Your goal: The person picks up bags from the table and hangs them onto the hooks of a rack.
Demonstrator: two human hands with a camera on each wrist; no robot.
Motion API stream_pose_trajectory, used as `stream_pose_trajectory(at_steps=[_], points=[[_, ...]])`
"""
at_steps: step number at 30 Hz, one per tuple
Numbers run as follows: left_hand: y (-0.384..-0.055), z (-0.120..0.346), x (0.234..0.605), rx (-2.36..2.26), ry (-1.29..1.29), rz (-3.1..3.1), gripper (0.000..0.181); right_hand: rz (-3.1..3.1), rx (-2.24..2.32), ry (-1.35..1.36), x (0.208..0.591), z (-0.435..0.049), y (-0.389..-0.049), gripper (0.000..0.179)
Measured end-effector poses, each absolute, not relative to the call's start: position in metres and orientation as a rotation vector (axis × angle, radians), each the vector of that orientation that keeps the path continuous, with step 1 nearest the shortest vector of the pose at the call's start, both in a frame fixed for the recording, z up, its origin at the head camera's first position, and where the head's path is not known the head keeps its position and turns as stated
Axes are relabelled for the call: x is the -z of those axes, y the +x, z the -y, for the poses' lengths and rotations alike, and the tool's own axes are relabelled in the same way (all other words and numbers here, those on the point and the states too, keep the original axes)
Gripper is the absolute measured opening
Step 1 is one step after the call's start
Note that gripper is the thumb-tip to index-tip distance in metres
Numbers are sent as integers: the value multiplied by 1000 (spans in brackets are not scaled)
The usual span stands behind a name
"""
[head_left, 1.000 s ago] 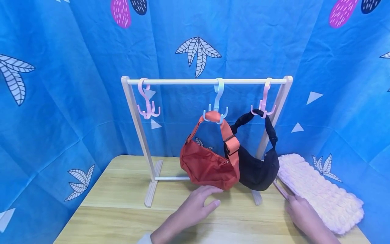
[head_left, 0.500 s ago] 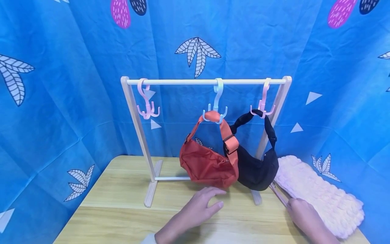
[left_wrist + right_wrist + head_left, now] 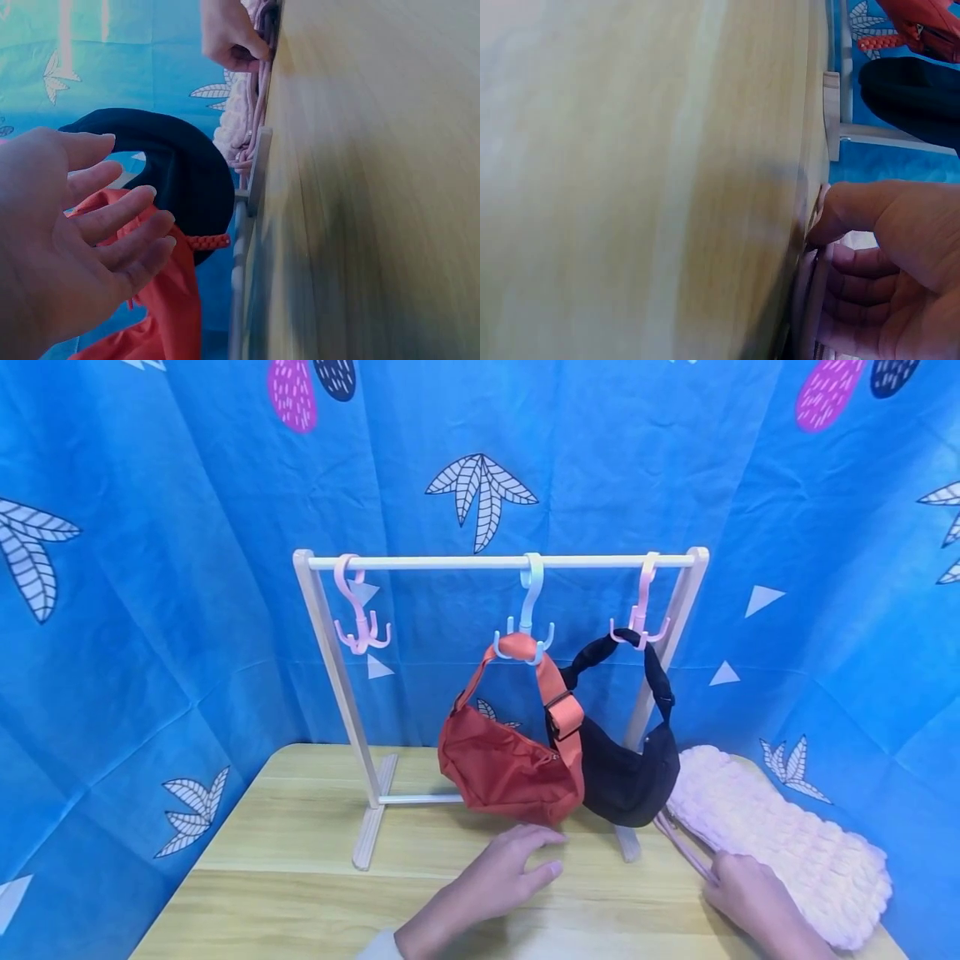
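A fluffy pale pink-white bag [image 3: 795, 852] lies on the right of the table. My right hand [image 3: 753, 893] pinches its thin pink strap [image 3: 686, 850] between thumb and curled fingers, close to the tabletop in the right wrist view. My left hand [image 3: 504, 881] is held over the table with relaxed fingers and nothing in them, just in front of the red bag [image 3: 510, 768]. This red bag hangs by its orange strap from the blue hook [image 3: 530, 602]. Behind it, a black bag [image 3: 637, 777] hangs from the right pink hook [image 3: 643, 602].
A white rack [image 3: 480, 562] stands on the wooden table [image 3: 285, 893], its feet reaching toward me. On the left of its bar hangs another pink hook [image 3: 358, 610]. A blue patterned curtain [image 3: 187, 527] surrounds the table at the back and sides.
My left hand has shifted slightly to the right. The fluffy bag's strap has been drawn a little to the left and nearer, still in my right hand. The hanging bags have not moved.
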State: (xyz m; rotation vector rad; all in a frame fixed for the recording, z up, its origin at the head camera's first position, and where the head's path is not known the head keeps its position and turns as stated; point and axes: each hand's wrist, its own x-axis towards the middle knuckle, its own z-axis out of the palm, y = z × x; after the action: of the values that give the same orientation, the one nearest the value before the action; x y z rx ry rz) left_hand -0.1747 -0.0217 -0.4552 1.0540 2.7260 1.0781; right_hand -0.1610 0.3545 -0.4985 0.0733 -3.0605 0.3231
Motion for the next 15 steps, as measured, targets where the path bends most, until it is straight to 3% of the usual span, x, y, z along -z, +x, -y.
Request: stream_pose_trajectory(at_steps=[15], points=[[-176,-1,465,-962,1096,-2702,36,3155,-367,115,491,-362,-147,10]])
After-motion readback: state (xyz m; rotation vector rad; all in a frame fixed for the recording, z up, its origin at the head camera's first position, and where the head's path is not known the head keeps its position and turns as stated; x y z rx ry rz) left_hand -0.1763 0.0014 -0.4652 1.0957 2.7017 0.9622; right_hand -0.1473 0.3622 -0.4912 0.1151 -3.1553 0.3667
